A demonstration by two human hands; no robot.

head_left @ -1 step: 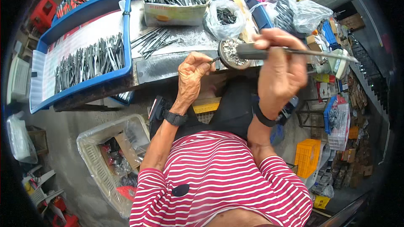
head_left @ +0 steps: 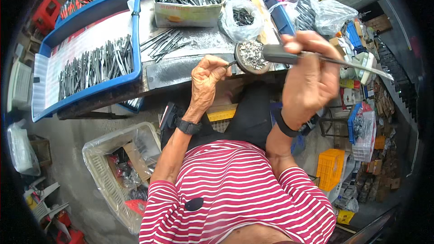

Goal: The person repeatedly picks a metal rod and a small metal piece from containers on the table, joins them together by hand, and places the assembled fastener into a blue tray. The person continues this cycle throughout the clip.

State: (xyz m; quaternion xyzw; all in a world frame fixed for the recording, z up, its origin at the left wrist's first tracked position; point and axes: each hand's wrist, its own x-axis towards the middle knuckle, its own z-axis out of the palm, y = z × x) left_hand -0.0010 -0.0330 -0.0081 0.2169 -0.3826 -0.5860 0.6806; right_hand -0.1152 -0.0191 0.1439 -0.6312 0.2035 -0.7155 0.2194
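My left hand [head_left: 204, 81] is closed at the bench's front edge, thumb and fingers pinching a small dark piece [head_left: 231, 64]. That piece points toward a round dish [head_left: 247, 68] holding silvery bits. To the right of the dish my right hand [head_left: 311, 79] is raised, with its fingers wrapped round a tool [head_left: 279, 54]. The tool has a thick dark grey block-like end on the left and a long thin metal shaft reaching right; its exact kind is unclear. Slight motion blur covers this hand.
Slim dark metal pieces [head_left: 165, 45] lie loose on the bench, with more in a carton [head_left: 190, 14] behind. A blue tray [head_left: 97, 81] of similar pieces stands left. Plastic bags [head_left: 247, 30] sit at the back. A lined basket [head_left: 101, 171] is on the floor.
My right hand has shifted a little to the right with the tool, away from the dish. My left hand stays where it was.
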